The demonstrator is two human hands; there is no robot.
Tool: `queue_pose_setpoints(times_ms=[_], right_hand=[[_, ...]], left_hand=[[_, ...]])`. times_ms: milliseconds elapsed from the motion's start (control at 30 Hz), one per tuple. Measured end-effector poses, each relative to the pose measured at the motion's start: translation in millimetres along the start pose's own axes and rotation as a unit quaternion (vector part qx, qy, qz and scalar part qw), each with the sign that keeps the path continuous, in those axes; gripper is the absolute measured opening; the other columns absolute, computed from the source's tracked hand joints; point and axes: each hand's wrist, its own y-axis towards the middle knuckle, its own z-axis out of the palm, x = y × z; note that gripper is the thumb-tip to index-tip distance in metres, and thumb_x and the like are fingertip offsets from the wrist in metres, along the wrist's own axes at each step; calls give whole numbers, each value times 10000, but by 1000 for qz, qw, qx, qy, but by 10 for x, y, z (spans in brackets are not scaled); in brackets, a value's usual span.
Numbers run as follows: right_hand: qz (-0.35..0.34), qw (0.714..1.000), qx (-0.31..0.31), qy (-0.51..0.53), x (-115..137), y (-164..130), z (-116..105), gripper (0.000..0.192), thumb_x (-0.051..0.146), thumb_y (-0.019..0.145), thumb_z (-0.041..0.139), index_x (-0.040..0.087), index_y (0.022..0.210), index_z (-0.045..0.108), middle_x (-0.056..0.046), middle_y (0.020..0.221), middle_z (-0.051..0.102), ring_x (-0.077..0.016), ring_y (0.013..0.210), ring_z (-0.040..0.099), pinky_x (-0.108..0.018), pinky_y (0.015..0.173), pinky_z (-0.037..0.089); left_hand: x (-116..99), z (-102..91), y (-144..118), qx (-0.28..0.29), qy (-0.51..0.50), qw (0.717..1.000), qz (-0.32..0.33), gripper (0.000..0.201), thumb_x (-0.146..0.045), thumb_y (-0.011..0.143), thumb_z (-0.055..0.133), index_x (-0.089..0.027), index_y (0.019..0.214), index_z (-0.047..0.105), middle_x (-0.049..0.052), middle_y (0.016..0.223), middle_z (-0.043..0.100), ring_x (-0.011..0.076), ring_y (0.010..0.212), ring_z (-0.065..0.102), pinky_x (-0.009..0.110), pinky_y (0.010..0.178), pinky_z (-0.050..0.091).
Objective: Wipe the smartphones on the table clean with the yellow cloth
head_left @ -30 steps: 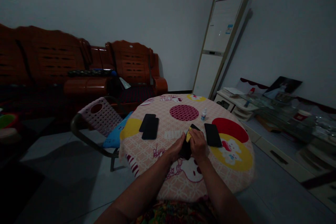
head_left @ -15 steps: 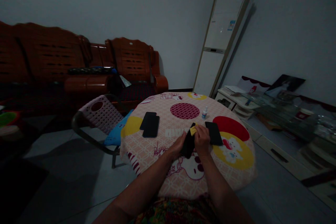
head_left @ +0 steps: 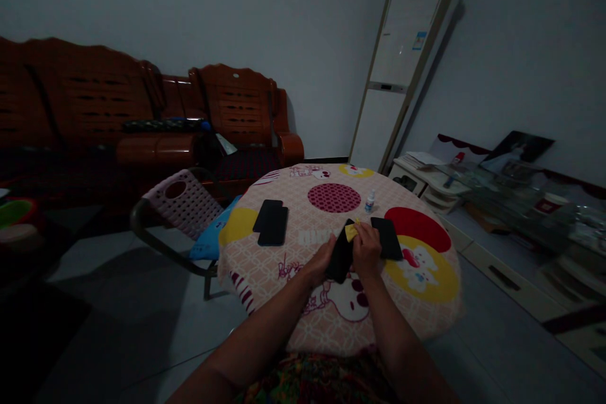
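My left hand [head_left: 322,263] is closed around the left edge of a black smartphone [head_left: 339,263], which tilts up over the near side of the round table. Pinched in the fingers of my right hand [head_left: 367,249] is a small yellow cloth [head_left: 351,231], lying against the phone's upper end. Just right of that hand, a dark flat tablet-like device [head_left: 387,238] rests on the patterned tablecloth [head_left: 303,303]. Two dark phones [head_left: 273,227] overlap on the left side of the table. A small white bottle with a blue label [head_left: 370,202] stands upright beyond my right hand.
A woven-back chair [head_left: 182,199] with a blue cushion [head_left: 208,240] stands at the table's left. Wooden sofas [head_left: 237,107] line the back wall. A tall white air conditioner [head_left: 398,69] fills the corner. A low cabinet with glass shelves [head_left: 502,196] runs along the right.
My right hand has shifted slightly right and its fingers have lifted, so more of the yellow cloth shows. The phone stays in my left hand.
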Motion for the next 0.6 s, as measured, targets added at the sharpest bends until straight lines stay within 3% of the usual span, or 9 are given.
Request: queue_pose_setpoints(times_ms=[167, 333, 500, 600], right_hand=[[5, 1000, -9, 2, -22, -19, -21, 341, 104, 871, 387, 162, 1011, 692, -113, 1002, 673, -224, 957, 577, -407, 863, 482], [-11, 999, 39, 36, 114, -75, -25, 349, 83, 842, 399, 164, 1001, 699, -116, 995, 670, -229, 966, 571, -408, 866, 486], [-84, 988, 92, 86, 275, -161, -26, 350, 62, 820, 427, 188, 994, 703, -89, 948, 669, -208, 905, 583, -382, 836, 499], [-91, 988, 94, 77, 288, -176, -18, 344, 63, 829, 425, 192, 992, 700, -85, 965, 668, -205, 911, 586, -384, 842, 501]], left_hand=[[-12, -21, -5, 31, -47, 998, 2, 732, -707, 857, 349, -113, 1234, 555, 151, 851, 694, 232, 638, 674, 374, 581, 556], [-26, -71, 42, -25, -96, 995, 32, 671, -665, 875, 392, -99, 1171, 597, 147, 915, 700, 232, 718, 689, 357, 629, 566], [-89, -99, 57, -89, -151, 983, 57, 622, -648, 884, 404, -95, 1015, 657, 126, 926, 709, 199, 803, 690, 285, 741, 551], [-128, -78, 31, -90, -163, 981, 56, 627, -640, 903, 358, -99, 996, 661, 122, 910, 711, 194, 791, 690, 273, 718, 551]])
